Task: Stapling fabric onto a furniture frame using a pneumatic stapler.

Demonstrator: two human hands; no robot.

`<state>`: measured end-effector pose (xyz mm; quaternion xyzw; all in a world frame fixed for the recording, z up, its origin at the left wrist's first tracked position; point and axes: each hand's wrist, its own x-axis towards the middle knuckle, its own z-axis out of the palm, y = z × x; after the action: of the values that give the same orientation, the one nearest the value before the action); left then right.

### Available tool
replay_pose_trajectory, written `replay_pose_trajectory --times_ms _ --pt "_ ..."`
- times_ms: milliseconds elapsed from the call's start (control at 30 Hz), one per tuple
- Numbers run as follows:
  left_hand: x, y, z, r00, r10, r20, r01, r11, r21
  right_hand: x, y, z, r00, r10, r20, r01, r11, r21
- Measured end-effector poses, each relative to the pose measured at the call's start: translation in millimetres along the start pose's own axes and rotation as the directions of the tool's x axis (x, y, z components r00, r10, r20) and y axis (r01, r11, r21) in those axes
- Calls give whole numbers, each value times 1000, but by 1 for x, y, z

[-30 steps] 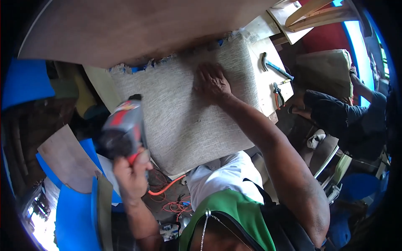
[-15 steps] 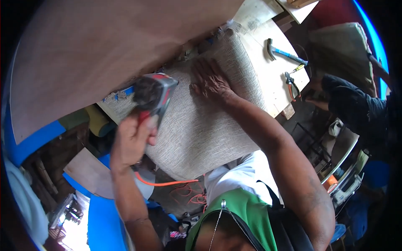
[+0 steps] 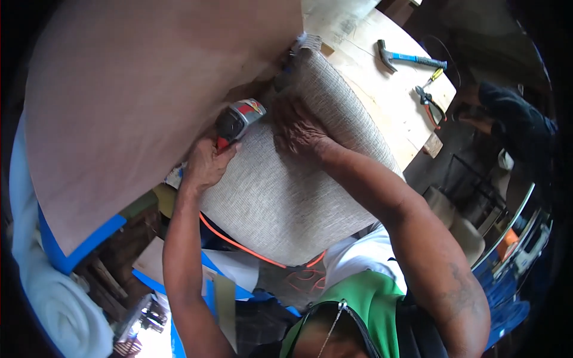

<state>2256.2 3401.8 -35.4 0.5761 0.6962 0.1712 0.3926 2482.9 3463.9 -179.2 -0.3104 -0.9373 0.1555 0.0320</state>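
Observation:
My left hand [image 3: 206, 164] is wrapped round the red handle of a pneumatic staple gun [image 3: 242, 116]. The gun's head sits at the far edge of a cushioned piece covered in grey woven upholstery fabric [image 3: 262, 197], beside a large brown board [image 3: 149, 89]; whether its nose touches is hidden. An orange air hose [image 3: 239, 244] curves below the fabric's near edge. Flat on the fabric, right of the gun, lies my right hand [image 3: 301, 128], fingers stretched toward the far edge and partly in shadow.
On the pale wooden table [image 3: 364, 77] at the right lie a blue-handled claw hammer [image 3: 412, 58], a yellow-handled screwdriver [image 3: 437, 76] and orange-handled cutting pliers [image 3: 430, 107]. A person in dark clothing [image 3: 513, 113] is at the far right. Rolled white padding [image 3: 65, 310] stands lower left.
My left hand has carried the staple gun up and right, closer to the far edge and my right hand. The right hand still presses on the fabric. The whole view has shifted somewhat.

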Motion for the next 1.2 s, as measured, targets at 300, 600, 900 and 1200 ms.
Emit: replay_pose_trajectory --times_ms 300,600,900,1200 --pt "41 -10 9 970 -167 175 180 982 -62 -1 3 7 998 19 -60 -12 992 128" --pt "41 -33 30 1000 0 0 0 974 227 1 0 8 996 1 -92 1 1000 16" --pt "32 -40 29 999 -3 42 -9 955 298 13 -7 34 992 -68 108 57 993 99" --pt "41 -33 28 998 -36 48 18 942 335 10 -7 39 999 27 -32 -27 999 27"
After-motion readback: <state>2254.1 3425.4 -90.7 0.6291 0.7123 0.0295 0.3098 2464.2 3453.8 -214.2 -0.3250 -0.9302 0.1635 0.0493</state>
